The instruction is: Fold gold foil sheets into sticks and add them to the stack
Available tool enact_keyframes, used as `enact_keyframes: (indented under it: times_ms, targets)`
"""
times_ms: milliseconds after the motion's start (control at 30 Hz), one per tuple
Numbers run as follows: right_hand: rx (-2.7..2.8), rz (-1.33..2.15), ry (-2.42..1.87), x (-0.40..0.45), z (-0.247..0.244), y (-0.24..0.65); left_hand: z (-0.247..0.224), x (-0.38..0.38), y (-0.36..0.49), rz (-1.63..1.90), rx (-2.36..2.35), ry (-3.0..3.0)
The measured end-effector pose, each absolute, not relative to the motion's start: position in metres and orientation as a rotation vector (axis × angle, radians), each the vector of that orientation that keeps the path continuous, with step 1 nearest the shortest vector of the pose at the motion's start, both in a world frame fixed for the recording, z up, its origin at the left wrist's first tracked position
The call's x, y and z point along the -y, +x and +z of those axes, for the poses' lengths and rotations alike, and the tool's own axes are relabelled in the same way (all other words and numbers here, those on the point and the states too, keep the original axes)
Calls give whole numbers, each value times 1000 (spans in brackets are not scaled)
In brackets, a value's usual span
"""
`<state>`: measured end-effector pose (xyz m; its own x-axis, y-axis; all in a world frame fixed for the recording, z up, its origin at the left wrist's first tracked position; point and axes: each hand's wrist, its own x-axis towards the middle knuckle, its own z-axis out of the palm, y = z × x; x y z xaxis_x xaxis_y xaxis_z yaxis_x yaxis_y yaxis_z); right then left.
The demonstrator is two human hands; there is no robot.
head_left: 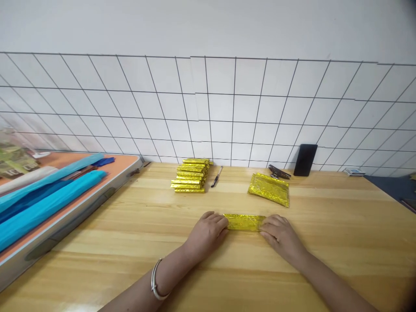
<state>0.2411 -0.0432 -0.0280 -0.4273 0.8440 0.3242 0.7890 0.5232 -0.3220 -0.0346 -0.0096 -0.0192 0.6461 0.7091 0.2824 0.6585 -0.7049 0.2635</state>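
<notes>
A shiny gold foil sheet [244, 222], folded into a narrow strip, lies on the wooden table [162, 277] between my two hands. My left hand [209, 229] grips its left end with closed fingers. At the other end my right hand [279, 236] has its fingers curled over the foil, thumb underneath. Both fingertips partly hide the strip's ends. Beyond my left hand is a stack of gold foil rolls [191, 175]. Flat gold foil sheets [269, 189] lie in a small pile past my right hand.
A pen [217, 177] lies beside the rolls. Behind the flat sheets is a dark clip [278, 172], and a black phone [305, 160] leans on the tiled wall [221, 108]. At left, an orange-topped board [126, 161] carries blue rolled paper [65, 199].
</notes>
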Motion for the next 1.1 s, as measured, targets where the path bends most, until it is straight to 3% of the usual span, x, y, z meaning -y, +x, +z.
enact_keyframes:
  times_ms: [267,700,1100]
  targets:
    - [2525,-246,-1258,52,-42,210,-31,20,-5,432,-914,2977]
    - [2630,340,-1269,79,-33,226,-21,34,-30,257,-767,2868]
    - [2573,287,-1392,100,-33,267,-25,37,-42,273,-827,2794]
